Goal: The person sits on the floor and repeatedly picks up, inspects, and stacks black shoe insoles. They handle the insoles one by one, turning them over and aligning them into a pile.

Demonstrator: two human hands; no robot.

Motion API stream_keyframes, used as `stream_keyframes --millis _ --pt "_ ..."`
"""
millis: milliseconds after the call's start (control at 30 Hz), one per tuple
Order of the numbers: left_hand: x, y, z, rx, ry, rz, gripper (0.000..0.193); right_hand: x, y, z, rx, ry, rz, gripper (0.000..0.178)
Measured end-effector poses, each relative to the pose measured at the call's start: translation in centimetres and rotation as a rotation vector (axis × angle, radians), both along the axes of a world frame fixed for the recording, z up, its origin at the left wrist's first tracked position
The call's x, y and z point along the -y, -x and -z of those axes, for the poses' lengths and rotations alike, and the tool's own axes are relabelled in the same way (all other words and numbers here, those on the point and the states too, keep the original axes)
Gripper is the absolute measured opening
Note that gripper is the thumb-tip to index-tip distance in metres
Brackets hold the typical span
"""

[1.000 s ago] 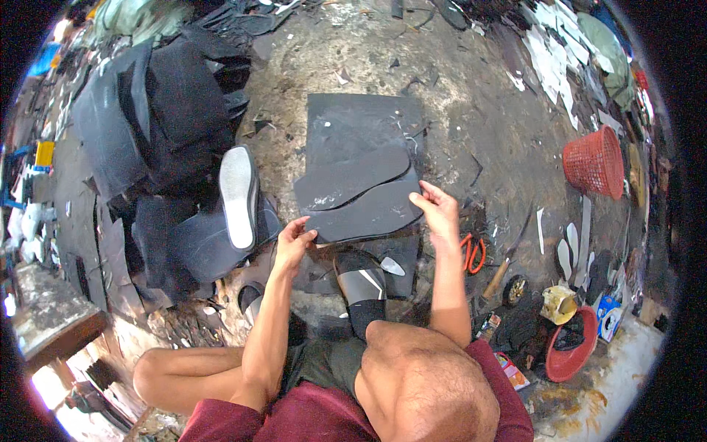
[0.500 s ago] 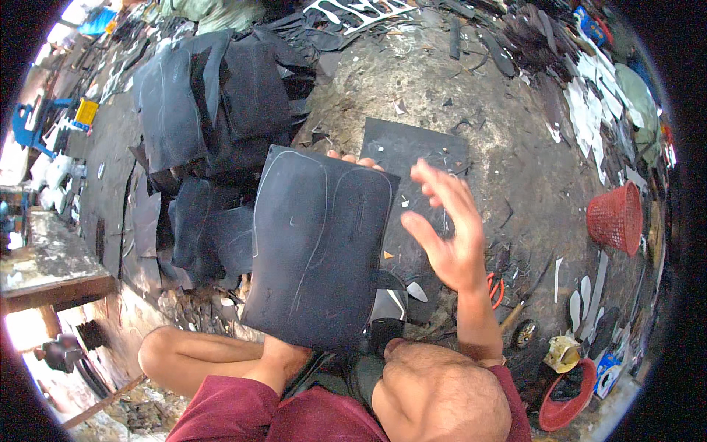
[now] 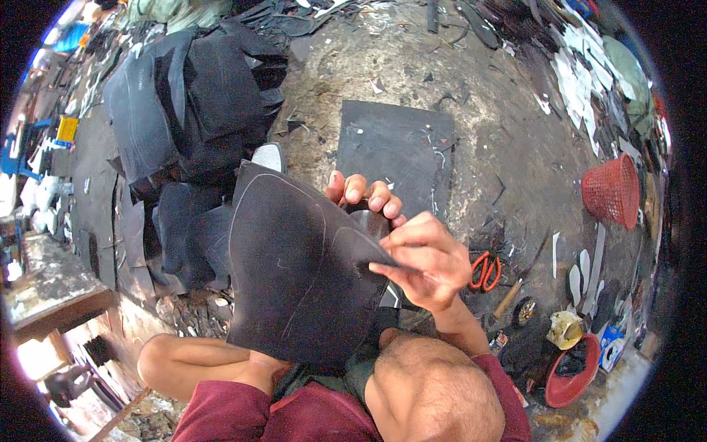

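Observation:
A black flexible sheet [image 3: 283, 258], with pale sole-like outlines drawn on it, is held up above my lap. My left hand [image 3: 368, 197] grips it from behind; only its fingers show, curled near the upper edge, and the palm is hidden by the sheet. With thumb and fingers, my right hand [image 3: 427, 261] pinches the sheet's right corner, which is folded up and bent toward the middle. Scissors with orange-red handles [image 3: 485, 271] lie on the floor just right of my right hand.
A dark flat board [image 3: 398, 147] lies ahead, with scraps on it. Black sheets [image 3: 195, 96] are piled at left. A red basket [image 3: 611, 190] stands at right, near white strips [image 3: 582, 276]. A red ring-shaped rim [image 3: 573, 379] lies at lower right.
My right hand has come down and left from the air and closed on the sheet's right corner. The sheet, flatter before, is now bent there. My view has shifted slightly.

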State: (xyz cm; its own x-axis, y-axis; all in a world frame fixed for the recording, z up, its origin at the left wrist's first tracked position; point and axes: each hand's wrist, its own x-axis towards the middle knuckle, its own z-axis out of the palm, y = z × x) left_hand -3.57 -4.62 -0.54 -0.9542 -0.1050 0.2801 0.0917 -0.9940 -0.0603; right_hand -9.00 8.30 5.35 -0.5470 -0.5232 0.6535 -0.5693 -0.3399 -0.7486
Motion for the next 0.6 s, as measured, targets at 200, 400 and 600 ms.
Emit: stream_keyframes --millis 200,400,600 --pt "-0.4 -0.3 -0.8 0.065 0.028 -0.077 0.058 -0.4 -0.9 0.0 0.252 -0.171 0.187 0.022" --pt "0.3 -0.4 0.1 0.046 0.131 -0.053 0.061 -0.5 -1.3 0.4 0.396 -0.247 0.245 0.018" --pt "0.3 -1.1 0.2 0.231 0.222 -0.194 0.057 0.9 -1.8 1.0 0.427 -0.313 0.401 0.046"
